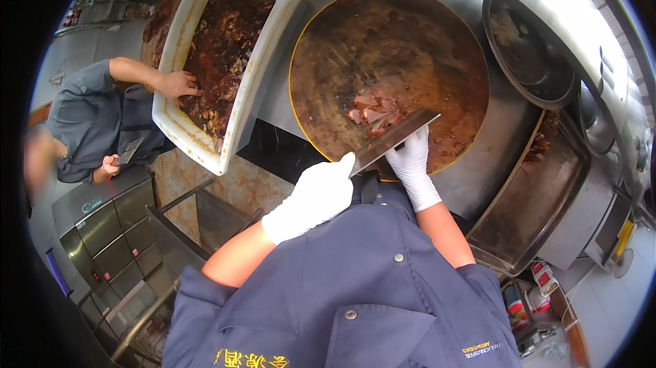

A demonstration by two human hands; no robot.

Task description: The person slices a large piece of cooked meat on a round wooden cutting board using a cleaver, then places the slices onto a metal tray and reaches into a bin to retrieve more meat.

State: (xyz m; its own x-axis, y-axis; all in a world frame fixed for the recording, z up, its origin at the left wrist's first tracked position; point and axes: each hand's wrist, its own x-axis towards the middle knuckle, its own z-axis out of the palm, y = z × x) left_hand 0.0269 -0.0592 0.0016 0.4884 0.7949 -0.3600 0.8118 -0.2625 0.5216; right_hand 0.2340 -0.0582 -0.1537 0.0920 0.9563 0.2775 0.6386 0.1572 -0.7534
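A large round chopping block (389, 55) with a yellow rim lies before me, with a small heap of sliced meat (376, 109) near its lower middle. My left hand (325, 193), in a white glove, grips the handle end of a cleaver (394, 140). The blade slants up to the right, over the near part of the block, just below the meat. My right hand (414, 155), also gloved, is at the far half of the blade, partly behind it; its fingers are mostly hidden, so whether they hold anything cannot be told.
A deep white tub (236, 150) of dark, sauced food stands left of the block. Beyond it a co-worker reaches one hand (179, 84) into the tub and holds a cleaver (130, 151) in the other. At right are a metal basin (538, 65) and a metal tray (523, 199) with brown food.
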